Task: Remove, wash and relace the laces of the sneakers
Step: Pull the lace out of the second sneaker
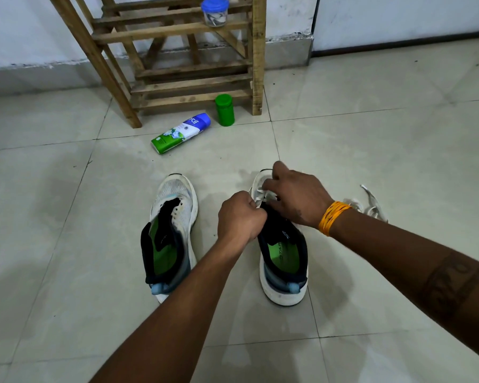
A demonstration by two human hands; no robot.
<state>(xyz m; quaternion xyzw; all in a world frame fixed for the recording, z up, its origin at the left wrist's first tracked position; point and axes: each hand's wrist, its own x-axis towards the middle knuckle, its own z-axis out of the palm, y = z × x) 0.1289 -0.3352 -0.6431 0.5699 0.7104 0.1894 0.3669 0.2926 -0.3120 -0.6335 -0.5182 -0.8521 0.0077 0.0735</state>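
1. Head view looks down on a tiled floor (pixel 371 150) where two white sneakers stand side by side, toes pointing away from the person.
2. Left sneaker (pixel 174 217) has bare eyelets and its black tongue pulled open over a green insole; neither hand touches it.
3. Right sneaker (pixel 284 261) lies directly under both hands, which meet over its forefoot.
4. Left hand (pixel 239 215) is curled into a fist and pinches a white lace (pixel 260 199) at the sneaker's throat.
5. Right hand (pixel 293 194) arches over the toe end, its fingertips bent down onto the same lace; a yellow thread band (pixel 333 217) circles that wrist.
6. A loose white lace (pixel 371 203) lies on the floor just beyond the right wrist, apart from both sneakers.
7. Toward the floor's far edge, a wooden rack (pixel 194 67) stands at the wall, with a green bottle (pixel 224 109) upright and a blue-capped tube (pixel 181 133) lying near its foot, and a blue-lidded jar (pixel 214 11) on a shelf.
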